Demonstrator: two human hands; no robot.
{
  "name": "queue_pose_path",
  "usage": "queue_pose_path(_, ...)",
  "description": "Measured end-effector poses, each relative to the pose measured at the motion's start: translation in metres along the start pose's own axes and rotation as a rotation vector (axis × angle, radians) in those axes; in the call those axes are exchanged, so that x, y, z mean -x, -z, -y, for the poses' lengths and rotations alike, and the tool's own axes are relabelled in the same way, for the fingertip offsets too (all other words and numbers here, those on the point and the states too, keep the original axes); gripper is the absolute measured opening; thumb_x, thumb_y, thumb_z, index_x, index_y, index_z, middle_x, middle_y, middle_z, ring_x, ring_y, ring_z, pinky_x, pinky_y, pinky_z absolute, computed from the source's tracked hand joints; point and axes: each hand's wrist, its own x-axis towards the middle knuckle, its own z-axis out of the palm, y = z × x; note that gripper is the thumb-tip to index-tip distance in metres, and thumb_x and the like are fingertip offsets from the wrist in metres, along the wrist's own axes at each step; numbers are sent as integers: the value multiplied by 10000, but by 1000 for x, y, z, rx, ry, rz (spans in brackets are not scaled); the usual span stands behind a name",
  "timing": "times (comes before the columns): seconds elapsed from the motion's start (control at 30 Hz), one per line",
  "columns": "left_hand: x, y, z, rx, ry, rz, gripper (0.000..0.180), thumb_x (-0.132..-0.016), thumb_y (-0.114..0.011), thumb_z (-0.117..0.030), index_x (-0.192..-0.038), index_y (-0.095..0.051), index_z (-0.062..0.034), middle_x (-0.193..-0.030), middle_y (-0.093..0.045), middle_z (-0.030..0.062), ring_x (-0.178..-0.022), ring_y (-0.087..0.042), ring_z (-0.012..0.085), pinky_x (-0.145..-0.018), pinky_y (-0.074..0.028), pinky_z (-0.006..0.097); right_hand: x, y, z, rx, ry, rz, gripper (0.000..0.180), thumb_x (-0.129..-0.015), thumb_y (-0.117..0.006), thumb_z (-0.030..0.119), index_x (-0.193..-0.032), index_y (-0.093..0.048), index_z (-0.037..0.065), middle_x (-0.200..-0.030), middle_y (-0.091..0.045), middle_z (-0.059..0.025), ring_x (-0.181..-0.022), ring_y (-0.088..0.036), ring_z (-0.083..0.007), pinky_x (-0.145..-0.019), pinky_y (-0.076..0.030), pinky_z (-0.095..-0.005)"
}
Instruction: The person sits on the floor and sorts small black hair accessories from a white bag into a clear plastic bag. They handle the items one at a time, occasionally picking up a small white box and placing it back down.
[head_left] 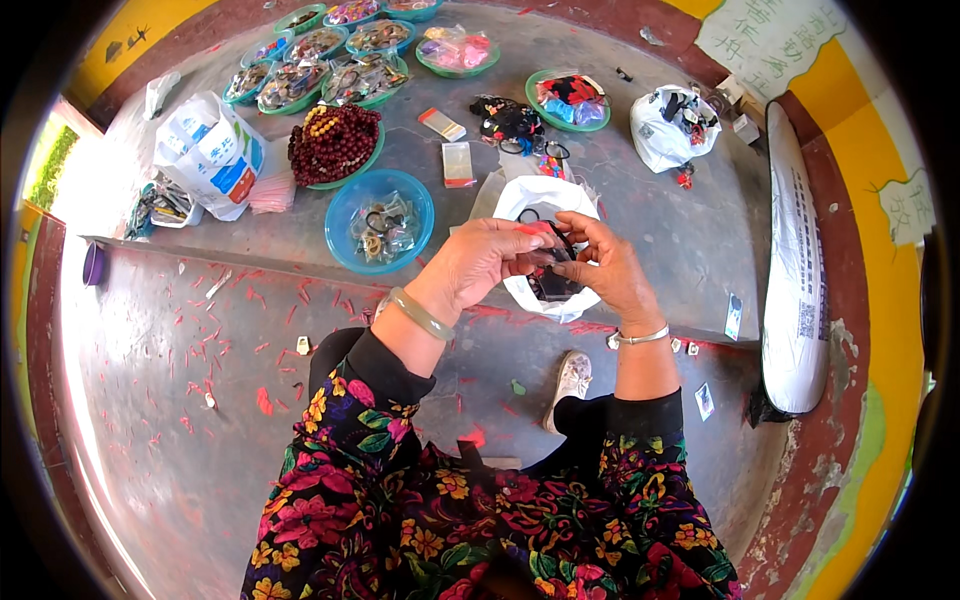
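My left hand [474, 262] and my right hand [612, 272] meet over an open white plastic bag [545, 309]. Between their fingertips is a small black band [563, 243] with a bit of red and something clear beside it, perhaps a hair tie and a small packet. Fingers of both hands are pinched around it, hiding much of its shape. Inside the bag lie dark items, among them a black loop [529, 215]. Just left of my left hand stands a blue basin [333, 236] holding small clear packets.
Behind the basin sits a heap of dark red bead strings [333, 145]. Several bowls [287, 104] of packets crowd the far left. Black hair ties [508, 122] lie beyond the bag, and another filled white bag [655, 150] stands right. The raised ledge ends near my shoe [572, 385].
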Motion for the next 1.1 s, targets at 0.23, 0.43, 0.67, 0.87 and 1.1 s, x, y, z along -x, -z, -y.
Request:
queue_pose_path(0.23,1,5,-1,-1,11,29,214,-833,-605,-112,-978,-633,44,-936,-654,98,-799,-619,130,-683,-489,211,-2,4,-11,-213,-62,-18,381,-717,-695,1,-1085,-598,4,-947,-624,-27,-768,-557,-67,-696,-464,-215)
queue_pose_path(0.43,-3,9,3,3,28,-6,203,-832,-606,-107,-969,-634,41,-945,-648,111,-821,-627,156,-738,-504,241,-3,5,-11,-143,-111,-105,221,-745,-678,0,-962,-641,-14,-847,-639,-26,-743,-576,-74,-680,-464,-209)
queue_pose_path(0.67,-8,5,14,-364,-64,-195,212,-821,-595,-116,-940,-645,53,-827,-637,68,-688,-573,93,-644,-481,229,2,11,-5,81,235,-333,191,-711,-675,-24,-900,-655,-7,-834,-631,-32,-735,-580,-113,-639,-462,-240)
queue_pose_path(0.87,-19,15,29,-876,-153,-243,194,-769,-598,-112,-835,-672,54,-573,-528,6,-524,-435,60,-466,-334,229,8,-6,17,515,443,-188,213,-669,-662,-34,-871,-650,31,-841,-612,-89,-748,-593,-224,-646,-473,-294)
queue_pose_path(1.1,-16,13,26,-950,-172,-192,210,-774,-580,-104,-914,-679,16,-567,-521,-3,-518,-427,48,-465,-351,235,6,-6,12,641,570,-170,192,-674,-636,-39,-851,-639,34,-818,-596,-92,-775,-582,-269,-649,-477,-333)
